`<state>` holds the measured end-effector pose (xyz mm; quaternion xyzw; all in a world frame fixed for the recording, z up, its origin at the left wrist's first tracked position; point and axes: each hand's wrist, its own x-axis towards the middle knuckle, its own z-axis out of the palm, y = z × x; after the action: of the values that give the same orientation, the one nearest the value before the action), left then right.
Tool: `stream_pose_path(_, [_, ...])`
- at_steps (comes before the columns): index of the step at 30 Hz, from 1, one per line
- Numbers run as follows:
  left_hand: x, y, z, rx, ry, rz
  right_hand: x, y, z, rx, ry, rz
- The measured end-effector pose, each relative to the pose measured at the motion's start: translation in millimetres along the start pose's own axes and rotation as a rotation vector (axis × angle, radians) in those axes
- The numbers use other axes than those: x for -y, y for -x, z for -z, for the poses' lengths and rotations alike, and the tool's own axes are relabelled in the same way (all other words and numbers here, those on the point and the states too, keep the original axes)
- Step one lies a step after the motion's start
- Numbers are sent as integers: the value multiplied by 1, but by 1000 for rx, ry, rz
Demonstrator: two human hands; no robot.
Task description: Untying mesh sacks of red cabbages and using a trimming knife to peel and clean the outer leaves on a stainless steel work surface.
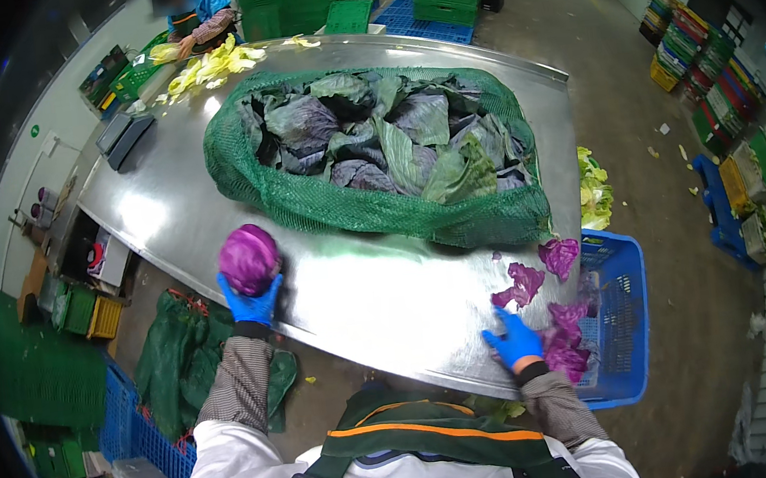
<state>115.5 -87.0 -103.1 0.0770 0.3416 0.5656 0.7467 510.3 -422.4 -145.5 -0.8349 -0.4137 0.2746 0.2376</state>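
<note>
My left hand (252, 302), in a blue glove, cups a peeled red cabbage head (249, 258) from below at the table's near left edge. Also gloved in blue, my right hand (514, 338) has its fingers spread and nothing in it, low over the near right side of the steel table (376, 303). Torn purple cabbage leaves (522, 284) lie just beyond it, and more loose leaves (566, 346) are beside it at the table's right edge. Across the middle rests an opened green mesh sack (323, 207) full of red cabbages (304, 125) with their outer leaves.
A blue plastic crate (633, 324) stands against the table's right side. At the far left are a dark scale-like device (124, 137) and yellowish leaves (218, 67), where another person (205, 13) works. Green mesh sacks (182, 358) lie on the floor at left.
</note>
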Motion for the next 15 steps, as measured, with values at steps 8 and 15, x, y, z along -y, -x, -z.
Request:
stream_pose_path(8, [81, 12, -187, 793, -758, -249, 79, -68, 112, -572, -164, 230])
stream_pose_path(15, [241, -72, -153, 1096, -1804, -139, 207, -177, 138, -502, 154, 298])
